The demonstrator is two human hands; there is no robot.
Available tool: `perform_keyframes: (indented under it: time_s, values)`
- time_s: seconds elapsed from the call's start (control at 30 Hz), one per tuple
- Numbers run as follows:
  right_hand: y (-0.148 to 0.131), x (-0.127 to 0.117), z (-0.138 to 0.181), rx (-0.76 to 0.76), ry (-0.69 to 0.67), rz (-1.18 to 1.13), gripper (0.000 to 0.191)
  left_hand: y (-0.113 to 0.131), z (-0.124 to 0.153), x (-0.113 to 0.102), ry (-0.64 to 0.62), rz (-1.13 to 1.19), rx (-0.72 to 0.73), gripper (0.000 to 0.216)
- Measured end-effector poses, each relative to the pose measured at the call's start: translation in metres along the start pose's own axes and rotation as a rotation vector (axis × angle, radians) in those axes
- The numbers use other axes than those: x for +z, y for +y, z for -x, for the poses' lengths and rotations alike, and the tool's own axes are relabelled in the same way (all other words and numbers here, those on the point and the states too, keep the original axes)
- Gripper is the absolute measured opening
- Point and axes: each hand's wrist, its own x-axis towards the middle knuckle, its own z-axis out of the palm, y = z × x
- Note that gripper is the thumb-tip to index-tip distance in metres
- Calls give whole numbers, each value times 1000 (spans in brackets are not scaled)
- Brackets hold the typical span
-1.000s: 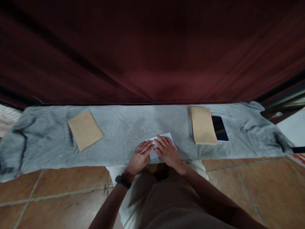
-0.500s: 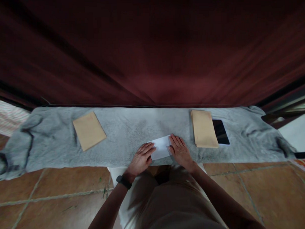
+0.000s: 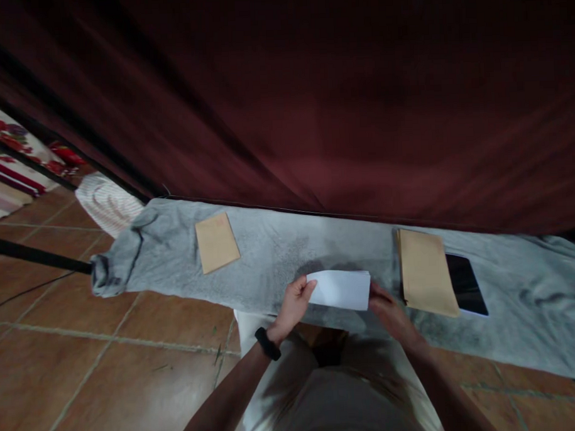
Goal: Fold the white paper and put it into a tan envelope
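Pinching a smooth, white, rectangular folded paper, we grip both short edges: left hand fingers closed on one, right hand on the other; fuzzy grey cloth lies beneath the fingers.

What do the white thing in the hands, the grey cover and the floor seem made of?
White sheet: likely paper, matte, crisply folded. Grey cover: seemingly fleece or towelling, fuzzy, rumpled. Floor: probably glazed tile, brown, slight sheen, grout lines.

Envelopes left, stack right, on blanket
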Motion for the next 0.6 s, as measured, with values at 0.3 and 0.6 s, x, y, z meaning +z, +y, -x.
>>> perform_keyframes:
  time_s: [0.3,0.6]
  values:
    - [18,22,-4,201,59,29,40,-23,4,0,25,-19,-49,50]
    - [50,4,-14,39,327,292,27,-2,-54,-244,642,-578,-117,35]
